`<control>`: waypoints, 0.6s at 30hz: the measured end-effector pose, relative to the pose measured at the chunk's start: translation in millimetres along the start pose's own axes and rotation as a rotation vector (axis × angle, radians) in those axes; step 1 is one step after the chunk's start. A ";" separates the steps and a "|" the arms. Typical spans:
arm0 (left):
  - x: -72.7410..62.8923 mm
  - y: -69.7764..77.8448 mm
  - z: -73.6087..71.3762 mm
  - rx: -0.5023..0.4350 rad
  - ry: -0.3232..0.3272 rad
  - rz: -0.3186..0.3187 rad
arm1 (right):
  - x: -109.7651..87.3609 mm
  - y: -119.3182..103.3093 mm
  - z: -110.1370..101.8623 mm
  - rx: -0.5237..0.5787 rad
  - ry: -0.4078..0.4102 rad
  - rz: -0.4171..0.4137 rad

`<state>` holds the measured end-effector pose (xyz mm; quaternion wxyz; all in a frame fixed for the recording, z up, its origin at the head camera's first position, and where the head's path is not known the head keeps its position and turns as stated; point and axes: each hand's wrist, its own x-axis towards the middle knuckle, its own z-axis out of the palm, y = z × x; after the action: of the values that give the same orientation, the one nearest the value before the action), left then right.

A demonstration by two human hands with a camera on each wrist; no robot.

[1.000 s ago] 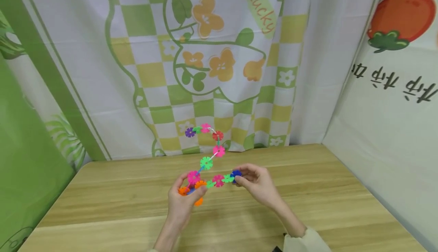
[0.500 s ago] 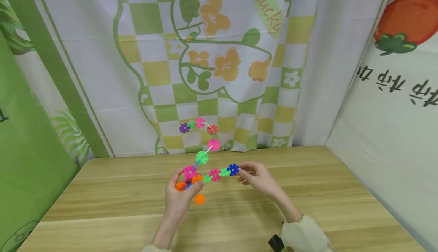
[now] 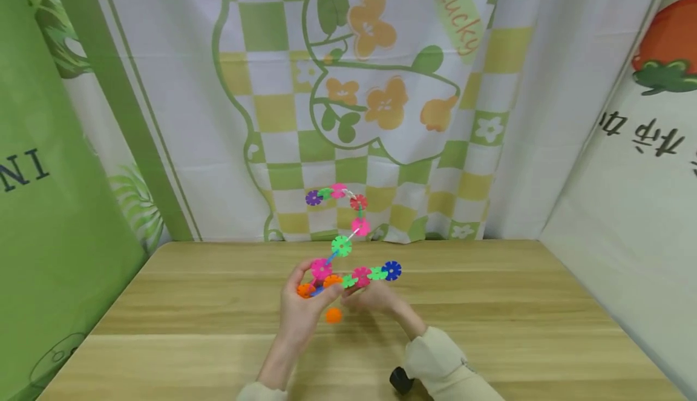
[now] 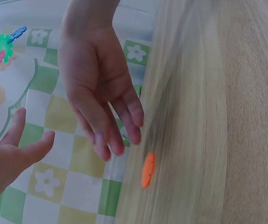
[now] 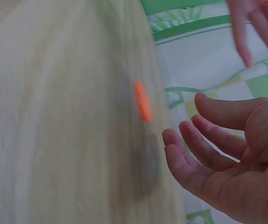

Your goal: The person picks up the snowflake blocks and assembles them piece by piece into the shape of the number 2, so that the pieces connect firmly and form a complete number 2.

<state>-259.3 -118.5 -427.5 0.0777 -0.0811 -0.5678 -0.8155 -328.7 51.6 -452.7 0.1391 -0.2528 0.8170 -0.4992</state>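
Observation:
A curved chain of linked plastic snowflake discs (image 3: pixel 341 246), in pink, green, orange, purple and blue, is held up in my left hand (image 3: pixel 301 305). The thumb and fingers pinch it around its orange and blue pieces. The free right end finishes in a dark blue disc (image 3: pixel 391 270). Behind and below that stretch is my right hand (image 3: pixel 378 299), partly hidden by the chain in the head view. The right wrist view shows its fingers (image 5: pixel 203 154) loosely curved, holding nothing. A single orange snowflake disc (image 5: pixel 142 101) lies on the table, apart from the right fingertips.
The wooden table (image 3: pixel 490 316) spans the space under both hands. A patterned curtain (image 3: pixel 381 147) hangs along its back edge, with printed cloth at both sides. A small black object (image 3: pixel 401 381) sits by the right sleeve (image 3: pixel 441 358).
My right hand has let go of the dark blue disc and moved left and down, under the chain. My left hand keeps holding the chain. The head view has turned slightly left.

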 end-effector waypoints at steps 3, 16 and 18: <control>0.5 -0.4 1.0 -0.037 -0.016 -0.002 | 7.1 1.5 7.7 0.036 -0.006 -0.005; 1.2 -3.2 -3.7 -0.050 -0.071 -0.011 | 22.9 -0.5 28.5 -0.387 -0.055 0.017; 1.8 -3.9 -2.4 -0.057 -0.078 -0.006 | 21.3 -0.9 27.7 -0.399 -0.062 0.024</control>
<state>-262.0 -119.4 -431.5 0.0505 -0.1134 -0.5471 -0.8278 -332.9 18.8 -464.2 0.1175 -0.2809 0.8981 -0.3175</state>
